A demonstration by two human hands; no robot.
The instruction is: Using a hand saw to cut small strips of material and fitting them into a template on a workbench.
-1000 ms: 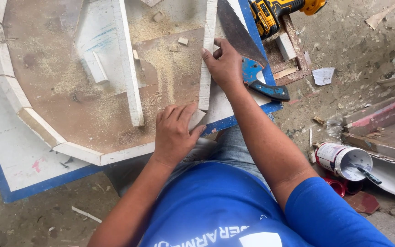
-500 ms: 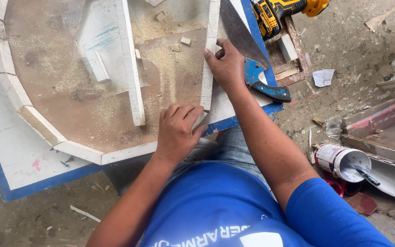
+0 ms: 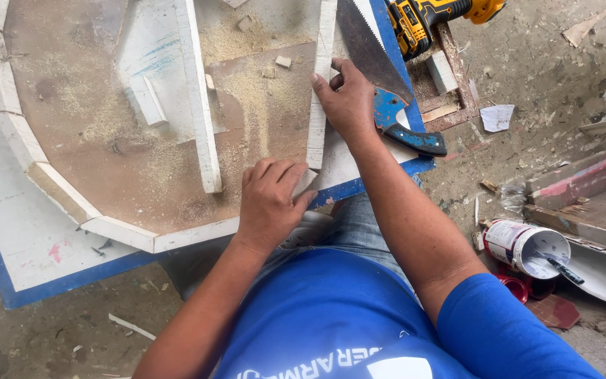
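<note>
– What do you see off to your right?
– A yellow drill (image 3: 436, 17) at the top, a handsaw (image 3: 380, 63) beside it, and an open paint can (image 3: 527, 247) with a brush (image 3: 562, 268) on the dirt floor (image 3: 527, 63).
– And closer to the middle?
– Sawdust (image 3: 247, 91) and small wood blocks (image 3: 283, 62).
</note>
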